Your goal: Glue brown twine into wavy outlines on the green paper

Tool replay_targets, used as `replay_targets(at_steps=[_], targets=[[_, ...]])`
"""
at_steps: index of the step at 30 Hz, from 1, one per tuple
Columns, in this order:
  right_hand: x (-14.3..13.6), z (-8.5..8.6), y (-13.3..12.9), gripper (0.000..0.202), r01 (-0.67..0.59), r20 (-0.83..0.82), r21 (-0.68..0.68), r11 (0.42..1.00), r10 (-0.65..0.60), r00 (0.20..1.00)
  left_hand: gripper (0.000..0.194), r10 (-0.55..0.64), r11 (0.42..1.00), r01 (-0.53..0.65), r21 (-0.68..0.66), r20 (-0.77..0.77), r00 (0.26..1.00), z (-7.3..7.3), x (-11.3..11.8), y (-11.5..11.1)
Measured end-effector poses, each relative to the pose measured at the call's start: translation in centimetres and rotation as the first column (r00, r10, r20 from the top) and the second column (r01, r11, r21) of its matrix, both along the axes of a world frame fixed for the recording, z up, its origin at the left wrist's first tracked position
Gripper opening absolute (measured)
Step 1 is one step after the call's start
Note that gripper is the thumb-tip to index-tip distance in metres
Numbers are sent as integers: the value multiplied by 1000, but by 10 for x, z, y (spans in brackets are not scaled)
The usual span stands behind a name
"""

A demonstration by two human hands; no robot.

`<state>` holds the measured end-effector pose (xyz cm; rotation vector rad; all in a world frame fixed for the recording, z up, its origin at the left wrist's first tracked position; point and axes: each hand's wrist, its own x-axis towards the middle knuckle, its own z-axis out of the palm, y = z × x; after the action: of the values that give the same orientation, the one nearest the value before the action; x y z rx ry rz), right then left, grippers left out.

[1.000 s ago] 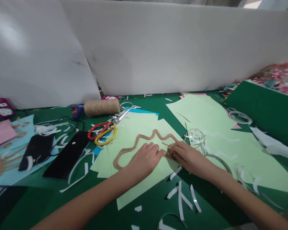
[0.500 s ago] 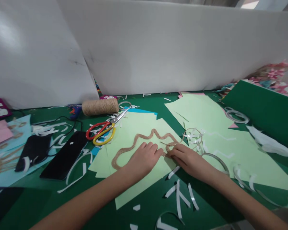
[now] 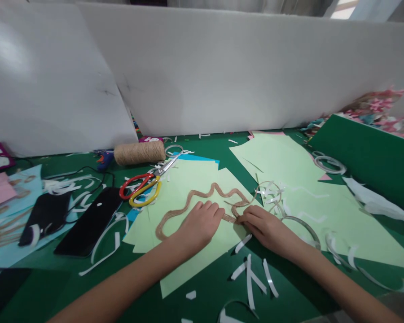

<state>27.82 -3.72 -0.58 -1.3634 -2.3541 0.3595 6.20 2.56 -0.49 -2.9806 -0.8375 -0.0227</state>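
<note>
Brown twine [image 3: 191, 194] lies in a wavy outline on light green paper [image 3: 188, 172]. My left hand [image 3: 204, 222] rests on the paper with its fingers curled down over the lower stretch of twine; its fingertips are hidden. Close to its right, my right hand [image 3: 261, 222] has its fingers pinched on the twine at the outline's lower right corner. A thin loose strand curls up and right from that corner. Scissors [image 3: 148, 179] with red and yellow handles lie left of the outline, partly on the paper. Behind them sits a roll of twine [image 3: 139, 153].
Black phones [image 3: 90, 222] and light blue sheets [image 3: 6, 233] are at the left. White paper strips [image 3: 249, 282] lie in front on the green table [image 3: 202, 309]. More green paper [image 3: 316, 215] is on the right, by a green board [image 3: 366, 157]. White panels [image 3: 205, 72] stand behind.
My left hand has shifted slightly left and its fingers have drawn back from the right hand, showing more twine between them. The view has tilted slightly.
</note>
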Motion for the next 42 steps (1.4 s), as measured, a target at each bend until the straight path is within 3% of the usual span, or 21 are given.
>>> replay_targets(at_steps=[11, 18, 26, 29, 35, 42], targets=[[5, -14, 3, 30, -33, 31, 163, 986, 29, 999, 22, 13, 998, -14, -67, -17, 1000, 4, 0, 1], [5, -11, 2, 25, -22, 67, 118, 993, 14, 998, 24, -11, 1000, 12, -20, 26, 1000, 3, -2, 1], [3, -6, 3, 26, -36, 119, 151, 988, 18, 993, 22, -56, 983, 45, 177, 56, 997, 7, 0, -6], [3, -5, 4, 26, -59, 169, 176, 983, 29, 985, 23, -83, 982, 71, 176, 64, 994, 9, 7, -5], [6, -2, 2, 29, -44, 137, 128, 991, 26, 990, 22, -158, 987, 155, 50, 50, 986, 13, 19, -2], [12, -1, -5, 30, -43, 83, 135, 990, 32, 996, 26, -182, 977, 178, 115, 29, 983, 8, 21, -2]])
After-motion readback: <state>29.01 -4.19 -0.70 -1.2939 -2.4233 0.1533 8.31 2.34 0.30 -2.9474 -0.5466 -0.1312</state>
